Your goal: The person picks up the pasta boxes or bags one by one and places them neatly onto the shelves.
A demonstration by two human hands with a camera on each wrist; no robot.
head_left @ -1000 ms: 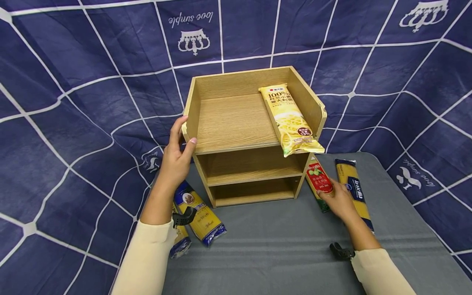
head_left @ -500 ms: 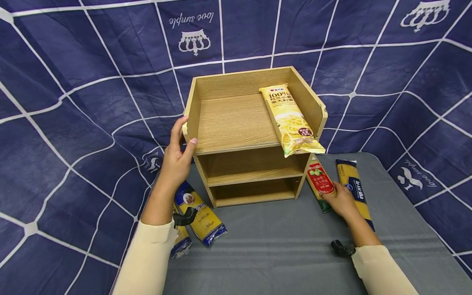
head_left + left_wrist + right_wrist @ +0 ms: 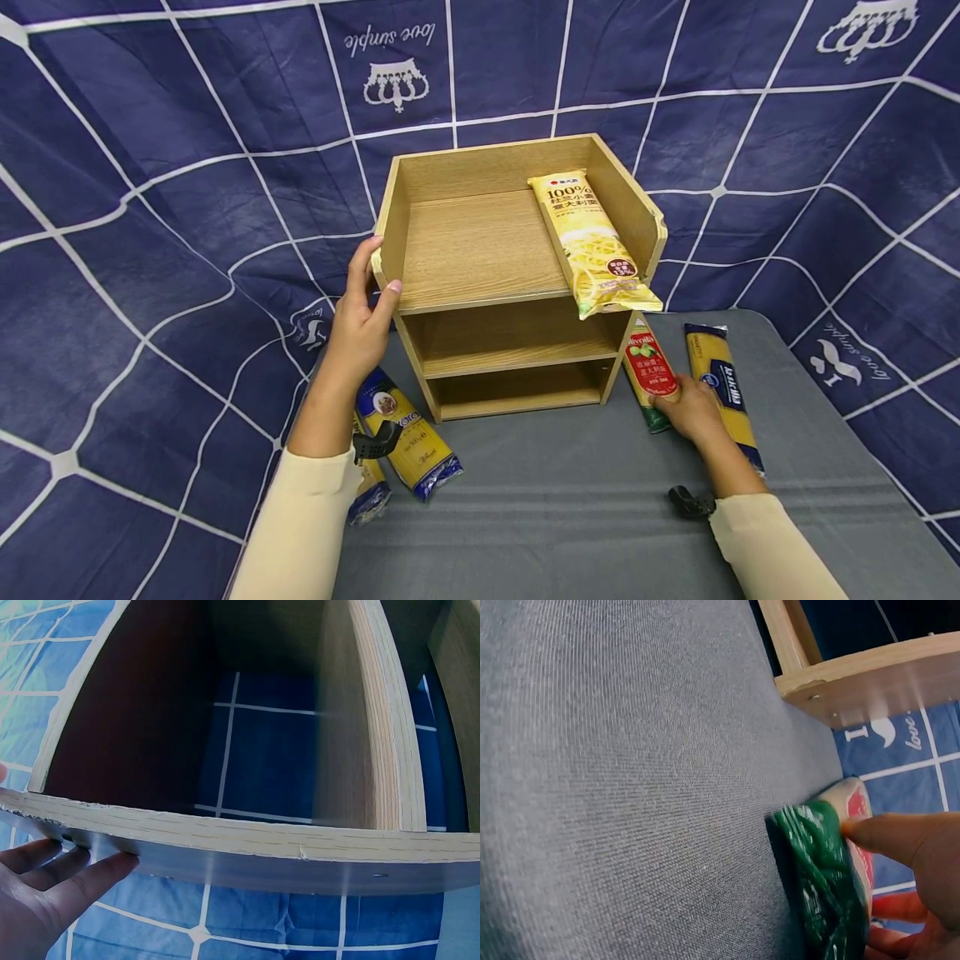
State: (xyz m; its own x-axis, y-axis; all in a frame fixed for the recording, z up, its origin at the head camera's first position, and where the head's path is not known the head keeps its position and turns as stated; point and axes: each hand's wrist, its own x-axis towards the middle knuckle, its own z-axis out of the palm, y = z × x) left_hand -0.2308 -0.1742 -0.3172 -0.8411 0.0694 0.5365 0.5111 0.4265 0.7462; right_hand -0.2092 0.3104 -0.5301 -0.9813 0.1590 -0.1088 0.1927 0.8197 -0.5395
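My left hand (image 3: 362,325) grips the front left edge of a wooden shelf (image 3: 480,242), thumb on the inner side and fingers against the outside panel; in the left wrist view those fingers (image 3: 97,881) touch the panel. At the shelf's right foot, my right hand (image 3: 692,410) pinches a spaghetti pack (image 3: 647,362) with a red label and green end. The right wrist view shows the thumb on one side of the pack's green end (image 3: 821,877) and fingers on the other. The pack lies on the grey cloth, partly covered by the hand.
A yellow pasta bag (image 3: 588,242) lies on the shelf's top right, its end overhanging the front. Right of my right hand lies a blue-banded spaghetti pack (image 3: 720,387). Two blue-and-yellow pasta packs, one nearer the shelf (image 3: 408,437), lie by my left forearm. Blue grid cloth (image 3: 495,67) hangs behind.
My right hand has shifted very slightly, its wrist swinging a little to the left, with the spaghetti pack still in its grip. The left hand and shelf stay in place.
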